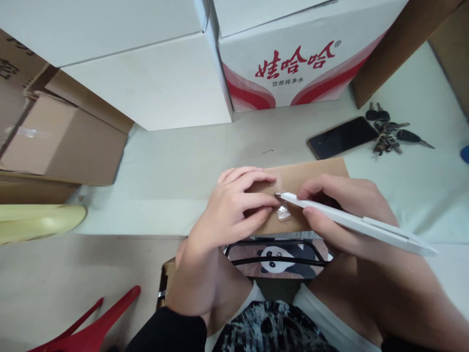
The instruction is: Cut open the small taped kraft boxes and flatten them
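A flat piece of brown cardboard (311,170), perhaps a small box, lies at the table's front edge. Over its left part rests my left hand (238,203), palm down with the fingers apart. My right hand (344,205) grips a slim white utility knife (337,215), its handle slanting down to the right. The knife's dark tip meets the cardboard close to my left index and middle fingertips. Just below that tip, a crumpled strip of clear tape (283,212) sticks up from the cardboard. My left fingertips partly cover the spot.
White cartons (157,83) and a red-and-white water carton (286,68) stand at the back. A phone (342,137) and keys (384,132) lie behind the cardboard, to the right. Brown boxes (62,132) fill the left. Red stool legs (98,318) show on the floor.
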A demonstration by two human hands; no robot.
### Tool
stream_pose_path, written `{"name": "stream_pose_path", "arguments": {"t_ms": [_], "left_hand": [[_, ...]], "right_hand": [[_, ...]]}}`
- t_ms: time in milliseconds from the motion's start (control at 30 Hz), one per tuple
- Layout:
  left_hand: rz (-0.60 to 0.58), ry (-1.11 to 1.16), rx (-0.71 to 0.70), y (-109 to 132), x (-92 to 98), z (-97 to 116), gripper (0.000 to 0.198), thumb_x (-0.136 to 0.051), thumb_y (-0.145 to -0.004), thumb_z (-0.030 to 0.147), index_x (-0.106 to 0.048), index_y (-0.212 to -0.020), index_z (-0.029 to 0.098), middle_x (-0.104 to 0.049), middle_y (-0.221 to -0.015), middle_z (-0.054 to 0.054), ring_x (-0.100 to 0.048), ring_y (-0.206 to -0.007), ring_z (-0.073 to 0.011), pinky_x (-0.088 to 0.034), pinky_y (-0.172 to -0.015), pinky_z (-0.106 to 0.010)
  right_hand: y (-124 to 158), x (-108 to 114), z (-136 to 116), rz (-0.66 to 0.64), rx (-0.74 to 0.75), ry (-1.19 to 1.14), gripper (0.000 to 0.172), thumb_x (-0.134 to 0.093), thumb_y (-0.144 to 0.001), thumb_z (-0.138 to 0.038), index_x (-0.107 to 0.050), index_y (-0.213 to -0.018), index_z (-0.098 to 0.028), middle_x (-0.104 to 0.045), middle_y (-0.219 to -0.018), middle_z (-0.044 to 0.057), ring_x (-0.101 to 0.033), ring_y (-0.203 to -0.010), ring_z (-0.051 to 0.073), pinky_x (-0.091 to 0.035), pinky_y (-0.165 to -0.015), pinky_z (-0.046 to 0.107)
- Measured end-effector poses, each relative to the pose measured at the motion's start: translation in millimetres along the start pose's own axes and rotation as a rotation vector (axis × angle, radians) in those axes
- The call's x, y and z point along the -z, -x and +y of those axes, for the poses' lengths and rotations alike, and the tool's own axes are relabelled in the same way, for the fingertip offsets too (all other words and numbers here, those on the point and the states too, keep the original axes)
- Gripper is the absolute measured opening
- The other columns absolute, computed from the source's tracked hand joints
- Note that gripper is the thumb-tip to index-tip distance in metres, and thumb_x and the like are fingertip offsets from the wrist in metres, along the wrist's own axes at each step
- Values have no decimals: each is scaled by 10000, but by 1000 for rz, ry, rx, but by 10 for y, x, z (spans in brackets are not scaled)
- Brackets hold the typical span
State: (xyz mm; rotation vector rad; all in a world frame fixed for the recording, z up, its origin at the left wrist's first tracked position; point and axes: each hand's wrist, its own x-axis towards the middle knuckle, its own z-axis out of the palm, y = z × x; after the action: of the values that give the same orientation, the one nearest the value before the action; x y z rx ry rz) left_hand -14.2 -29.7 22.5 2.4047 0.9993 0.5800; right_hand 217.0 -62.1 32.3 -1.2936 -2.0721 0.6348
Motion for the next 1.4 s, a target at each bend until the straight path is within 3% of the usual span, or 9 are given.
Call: {"name": "stream_pose_path", "arguments": {"t_ms": [667,1400], "left_hand": [[7,8,6,-1,5,-3,224,-584,-940,248,-801,-987,276,-734,-1293,-41,-604,-1288,-255,-424,-1110,-468],[10,8,-4,4,2,-10,220,-590,-938,248,-804,-984,269,-737,-1280,-43,-601,-1290,-254,-421,-1113,-461]], "right_hand": [[-9,-1,-5,7,-15,-1,135,-521,-876,-274,-624,-802,-229,-628,-607,-27,-505,-479,102,-367,-495,252],[-49,19,-46,1,-28,-26,100,-538,-838,-210,-607,-769,-227,-621,-592,-40,-519,-483,92,-377,-492,237]]}}
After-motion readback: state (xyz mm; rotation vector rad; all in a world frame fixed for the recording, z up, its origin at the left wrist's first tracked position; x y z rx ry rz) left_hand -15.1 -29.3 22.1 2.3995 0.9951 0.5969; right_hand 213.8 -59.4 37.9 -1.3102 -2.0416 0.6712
